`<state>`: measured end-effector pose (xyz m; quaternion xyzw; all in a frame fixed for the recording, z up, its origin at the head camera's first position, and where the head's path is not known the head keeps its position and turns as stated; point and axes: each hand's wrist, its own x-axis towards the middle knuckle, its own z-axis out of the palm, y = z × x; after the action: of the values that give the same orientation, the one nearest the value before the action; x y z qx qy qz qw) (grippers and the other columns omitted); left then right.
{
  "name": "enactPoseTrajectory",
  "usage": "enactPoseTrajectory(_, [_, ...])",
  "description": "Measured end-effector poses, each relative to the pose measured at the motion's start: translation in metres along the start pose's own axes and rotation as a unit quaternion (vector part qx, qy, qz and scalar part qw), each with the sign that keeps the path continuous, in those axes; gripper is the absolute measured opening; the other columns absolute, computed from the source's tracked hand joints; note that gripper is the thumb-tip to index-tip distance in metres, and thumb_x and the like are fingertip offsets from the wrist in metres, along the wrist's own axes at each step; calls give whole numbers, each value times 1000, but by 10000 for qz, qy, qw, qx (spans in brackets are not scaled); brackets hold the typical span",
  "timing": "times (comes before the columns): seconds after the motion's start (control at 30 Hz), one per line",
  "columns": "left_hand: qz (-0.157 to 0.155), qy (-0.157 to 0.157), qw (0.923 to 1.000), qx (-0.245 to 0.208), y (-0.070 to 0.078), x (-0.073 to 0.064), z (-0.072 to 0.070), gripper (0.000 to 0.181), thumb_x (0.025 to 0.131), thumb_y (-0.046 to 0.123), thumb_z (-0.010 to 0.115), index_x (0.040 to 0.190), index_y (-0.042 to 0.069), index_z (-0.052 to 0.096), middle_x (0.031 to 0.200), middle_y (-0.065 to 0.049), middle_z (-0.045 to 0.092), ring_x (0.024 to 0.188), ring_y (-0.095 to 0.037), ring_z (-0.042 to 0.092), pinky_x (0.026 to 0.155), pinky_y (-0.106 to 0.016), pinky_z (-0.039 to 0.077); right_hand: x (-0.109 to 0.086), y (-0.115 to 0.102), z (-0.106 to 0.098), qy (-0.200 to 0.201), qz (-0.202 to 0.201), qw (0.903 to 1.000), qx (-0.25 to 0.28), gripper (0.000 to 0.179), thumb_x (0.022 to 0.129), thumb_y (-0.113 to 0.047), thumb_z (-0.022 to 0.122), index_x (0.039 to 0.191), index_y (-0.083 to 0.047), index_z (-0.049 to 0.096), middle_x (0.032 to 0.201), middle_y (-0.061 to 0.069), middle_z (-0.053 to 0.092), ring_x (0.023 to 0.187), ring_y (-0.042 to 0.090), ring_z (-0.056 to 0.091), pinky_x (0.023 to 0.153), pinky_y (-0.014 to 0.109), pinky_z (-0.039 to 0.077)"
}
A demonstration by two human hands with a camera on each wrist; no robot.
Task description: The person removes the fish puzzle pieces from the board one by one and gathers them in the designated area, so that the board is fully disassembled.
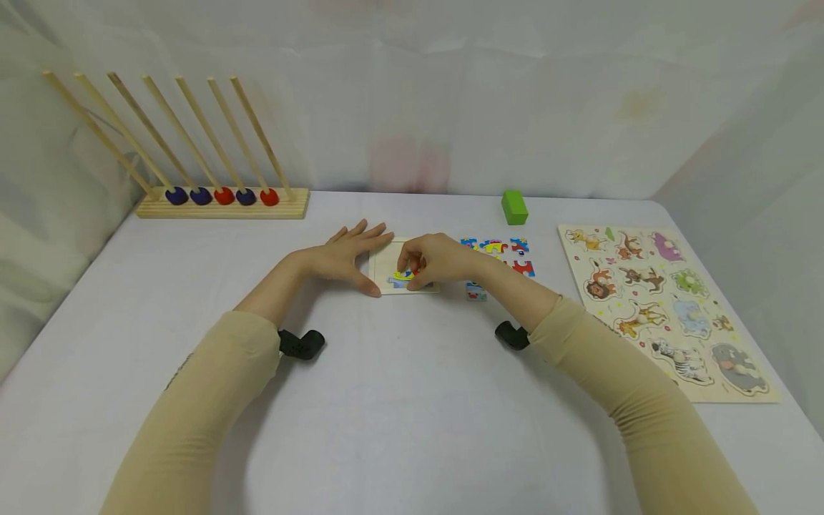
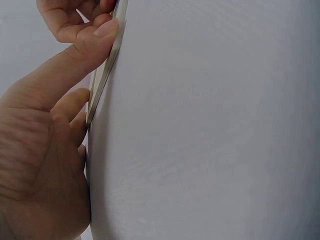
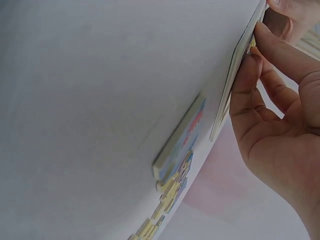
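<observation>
A small pale wooden puzzle tray (image 1: 381,263) lies mid-table with blue and yellow jigsaw pieces (image 1: 400,280) in its lower part. My left hand (image 1: 337,257) spreads its fingers along the tray's left side. In the left wrist view, that thumb (image 2: 75,62) rests on the tray's edge. My right hand (image 1: 444,259) reaches over the tray and pinches a puzzle piece between thumb and fingertips. Its fingers hide most of that piece; a bit of yellow shows between them in the right wrist view. Several loose jigsaw pieces (image 1: 494,247) lie to the tray's right, partly behind the right forearm.
A wooden bead stand (image 1: 222,209) with tall pegs and blue and red beads stands at the back left. Behind the loose pieces sits a green block (image 1: 514,208). An animal puzzle board (image 1: 708,395) takes up the right side. White cloth walls rise behind the table.
</observation>
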<state>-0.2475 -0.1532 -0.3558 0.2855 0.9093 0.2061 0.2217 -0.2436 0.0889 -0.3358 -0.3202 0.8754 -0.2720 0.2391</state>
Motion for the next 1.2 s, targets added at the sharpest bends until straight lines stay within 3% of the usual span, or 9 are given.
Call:
enactPoseTrajectory(0.7, [-13, 19, 10000, 4, 2, 0, 0, 109, 75, 51, 79, 160, 22, 17, 170, -2, 3, 157, -31, -13, 125, -58, -8, -1, -2, 1, 68, -55, 9999, -52, 29, 82, -15, 80, 104, -14, 62, 94, 3, 61, 86, 17, 58, 77, 25, 46])
enactPoseTrajectory(1.2, [-18, 24, 10000, -19, 2, 0, -1, 109, 75, 51, 80, 159, 21, 18, 170, -2, 3, 157, -31, -13, 125, -58, -8, -1, -2, 2, 203, -148, 9997, -13, 29, 80, -14, 82, 101, -13, 61, 90, 2, 61, 80, 17, 58, 73, 25, 47])
